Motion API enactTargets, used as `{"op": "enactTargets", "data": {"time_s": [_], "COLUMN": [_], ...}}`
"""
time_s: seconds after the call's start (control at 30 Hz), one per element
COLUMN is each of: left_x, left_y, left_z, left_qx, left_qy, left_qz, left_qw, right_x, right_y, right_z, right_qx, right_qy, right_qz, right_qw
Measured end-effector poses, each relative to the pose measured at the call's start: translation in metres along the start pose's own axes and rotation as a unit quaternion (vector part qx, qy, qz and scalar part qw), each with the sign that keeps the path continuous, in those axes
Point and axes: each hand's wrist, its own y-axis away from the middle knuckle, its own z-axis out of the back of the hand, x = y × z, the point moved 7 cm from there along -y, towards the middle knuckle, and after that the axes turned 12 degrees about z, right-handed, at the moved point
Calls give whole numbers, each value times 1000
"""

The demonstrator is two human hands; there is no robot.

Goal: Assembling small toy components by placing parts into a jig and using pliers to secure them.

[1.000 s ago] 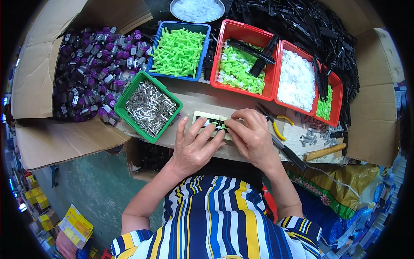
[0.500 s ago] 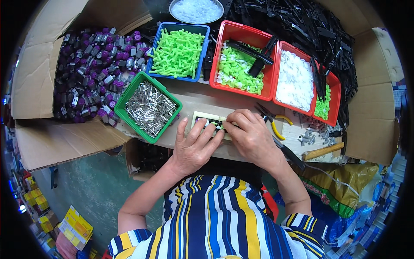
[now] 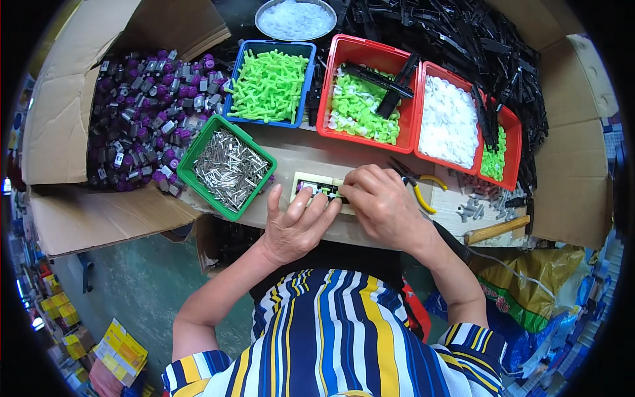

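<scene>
A pale cream rectangular block [image 3: 305, 177] lies on the bench before me, with a small assembly of black, white and green parts [image 3: 324, 190] set in it. My left hand [image 3: 294, 228] rests its fingertips on the near side of this assembly; its fingers are apart and the outermost one is lifted clear. My right hand [image 3: 380, 205] is closed in a pinch at the block's right end, covering that part. What the pinch holds is hidden. Just beyond the right hand lie pliers with yellow handles [image 3: 423, 195].
Around the block stand a green bin of metal pins [image 3: 231, 169], a blue bin of green sticks [image 3: 268, 86] and red bins [image 3: 372, 47] of green and white parts. Purple-grey pieces [image 3: 149, 112] fill a carton at left. Black parts pile up behind. A wooden handle [image 3: 496, 230] lies right.
Both hands stay at the block. The left fingers have drawn slightly back toward me, showing more of the white and green parts. The whole view has shifted a little.
</scene>
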Motion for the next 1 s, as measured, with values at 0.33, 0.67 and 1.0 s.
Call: {"op": "enactTargets", "data": {"time_s": [0.33, 0.67, 1.0], "left_x": [5, 10, 8], "left_y": [1, 5, 5], "left_z": [9, 8, 18], "left_qx": [4, 10, 10], "left_qy": [51, 42, 78], "left_qz": [34, 26, 37], "left_qw": [998, 999, 996], "right_x": [2, 10, 15], "right_y": [-2, -4, -7], "right_z": [-3, -5, 7], "right_qx": [-4, 25, -105], "right_qy": [24, 82, 30], "right_qz": [-4, 2, 2], "right_qw": [1000, 996, 994]}}
